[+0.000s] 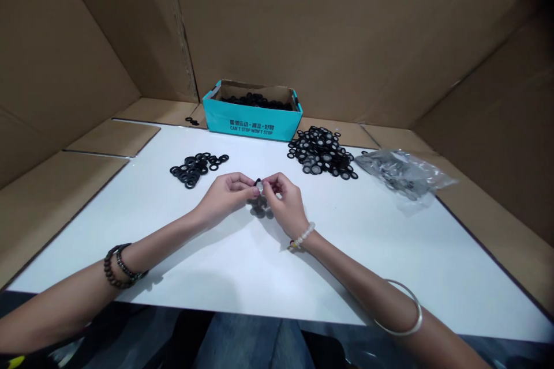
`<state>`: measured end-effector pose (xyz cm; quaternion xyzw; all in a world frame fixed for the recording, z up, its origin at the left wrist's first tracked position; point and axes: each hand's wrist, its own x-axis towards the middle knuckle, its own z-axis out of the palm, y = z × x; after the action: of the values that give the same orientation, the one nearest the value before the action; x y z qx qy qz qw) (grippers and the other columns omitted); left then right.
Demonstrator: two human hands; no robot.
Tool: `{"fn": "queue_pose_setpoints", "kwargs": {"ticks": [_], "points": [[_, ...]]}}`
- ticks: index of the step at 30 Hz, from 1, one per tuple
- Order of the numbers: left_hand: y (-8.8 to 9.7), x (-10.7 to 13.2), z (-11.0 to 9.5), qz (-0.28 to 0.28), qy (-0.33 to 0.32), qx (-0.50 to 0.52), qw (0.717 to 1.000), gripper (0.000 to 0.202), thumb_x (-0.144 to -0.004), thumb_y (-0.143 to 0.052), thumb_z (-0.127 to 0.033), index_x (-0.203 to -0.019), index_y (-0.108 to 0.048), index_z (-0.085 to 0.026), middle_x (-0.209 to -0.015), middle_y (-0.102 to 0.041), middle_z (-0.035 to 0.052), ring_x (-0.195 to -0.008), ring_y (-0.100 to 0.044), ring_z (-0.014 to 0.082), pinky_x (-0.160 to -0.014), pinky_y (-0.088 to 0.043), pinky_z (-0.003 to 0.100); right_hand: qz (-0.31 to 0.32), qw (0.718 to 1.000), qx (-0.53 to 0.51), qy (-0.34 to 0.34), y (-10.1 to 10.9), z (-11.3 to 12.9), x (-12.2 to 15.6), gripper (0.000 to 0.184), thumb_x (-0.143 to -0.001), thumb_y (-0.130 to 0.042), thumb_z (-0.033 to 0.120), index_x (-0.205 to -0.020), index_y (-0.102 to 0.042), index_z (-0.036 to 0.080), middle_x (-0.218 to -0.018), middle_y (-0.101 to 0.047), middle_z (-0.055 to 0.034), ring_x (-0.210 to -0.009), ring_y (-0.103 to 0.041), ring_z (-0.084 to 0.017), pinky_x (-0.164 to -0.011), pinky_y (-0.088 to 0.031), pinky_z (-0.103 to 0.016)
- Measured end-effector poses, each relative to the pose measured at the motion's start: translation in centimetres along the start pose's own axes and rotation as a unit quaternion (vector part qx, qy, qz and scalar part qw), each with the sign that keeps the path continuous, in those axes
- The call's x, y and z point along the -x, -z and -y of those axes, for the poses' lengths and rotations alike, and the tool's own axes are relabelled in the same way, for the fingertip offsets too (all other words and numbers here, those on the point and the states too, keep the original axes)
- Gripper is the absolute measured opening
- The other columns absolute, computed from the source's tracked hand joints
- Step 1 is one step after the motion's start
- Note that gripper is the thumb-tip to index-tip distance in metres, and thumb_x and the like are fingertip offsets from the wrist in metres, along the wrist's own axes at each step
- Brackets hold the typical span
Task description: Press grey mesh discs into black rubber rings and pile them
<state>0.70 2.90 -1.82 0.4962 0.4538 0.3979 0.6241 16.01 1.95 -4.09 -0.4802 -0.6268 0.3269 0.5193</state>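
- The left hand [229,191] is nearly closed, thumb and fingers pinching a small black ring [258,180] and pale disc [259,187], partly hidden.
- The right hand [286,200] is curled, thumb and finger drawn together at the disc's other side; whether it grips, I cannot tell.
- Ring and disc are raised between the hands, above loose discs [260,211] on the white table [242,265].
- Left: loose rings [190,172].
- Right: a larger heap [320,151], beside a clear bag [402,176].
- Behind: a turquoise box [251,118] holding black pieces [257,100].
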Motion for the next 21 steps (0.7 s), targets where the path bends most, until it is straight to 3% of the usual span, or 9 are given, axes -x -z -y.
{"fn": "queue_pose_setpoints", "kwargs": {"ticks": [6,9,12,16,21], "points": [[-0.4,0.4,-0.4,-0.016,-0.024,0.012,1.000,0.026,-0.063,-0.077,-0.030,-0.070,-0.058,-0.014,-0.066,-0.070,0.0030,-0.067,-0.066,0.0162,-0.063,-0.045,0.025,0.011,0.999,0.023,0.048,-0.1,1.1,0.7,0.012,-0.086,-0.048,0.026,-0.077,-0.053,0.019,-0.070,-0.062,-0.0020,-0.064,-0.057,-0.014,-0.062,-0.047,-0.027],[-0.4,0.5,-0.5,-0.024,-0.023,0.016,0.999,0.027,-0.063,-0.077,-0.031,-0.071,-0.059,-0.013,-0.066,-0.070,0.0033,-0.066,-0.066,0.0161,-0.064,-0.046,0.026,0.003,0.998,0.015,0.055,0.1,1.2,0.7,0.009,-0.083,-0.053,0.025,-0.089,-0.053,0.019,-0.073,-0.060,-0.0018,-0.066,-0.057,-0.014,-0.063,-0.047,-0.027],[-0.1,0.4,-0.3,-0.013,-0.023,0.017,1.000,0.025,-0.065,-0.077,-0.031,-0.074,-0.061,-0.013,-0.068,-0.070,0.0039,-0.068,-0.066,0.0168,-0.066,-0.048,0.027,0.028,0.999,-0.004,0.035,0.5,0.9,0.3,0.016,-0.081,-0.057,0.027,-0.094,-0.055,0.018,-0.075,-0.060,-0.0021,-0.068,-0.057,-0.014,-0.065,-0.047,-0.028],[0.3,0.1,0.4,0.020,-0.030,0.025,0.999,0.021,-0.068,-0.075,-0.028,-0.077,-0.063,-0.013,-0.074,-0.071,0.0055,-0.071,-0.067,0.0169,-0.070,-0.049,0.028,0.100,0.992,-0.074,-0.033,1.1,0.3,-0.2,0.015,-0.080,-0.060,0.033,-0.081,-0.057,0.018,-0.074,-0.061,-0.0021,-0.066,-0.057,-0.013,-0.062,-0.047,-0.027],[0.2,0.1,0.7,0.032,-0.041,0.039,0.998,0.018,-0.072,-0.072,-0.027,-0.079,-0.061,-0.014,-0.073,-0.071,0.0050,-0.070,-0.067,0.0164,-0.069,-0.050,0.029,0.107,0.991,-0.075,-0.041,1.6,0.3,-0.5,0.020,-0.079,-0.062,0.036,-0.076,-0.055,0.018,-0.069,-0.056,0.0007,-0.062,-0.053,-0.010,-0.057,-0.044,-0.024]]}}
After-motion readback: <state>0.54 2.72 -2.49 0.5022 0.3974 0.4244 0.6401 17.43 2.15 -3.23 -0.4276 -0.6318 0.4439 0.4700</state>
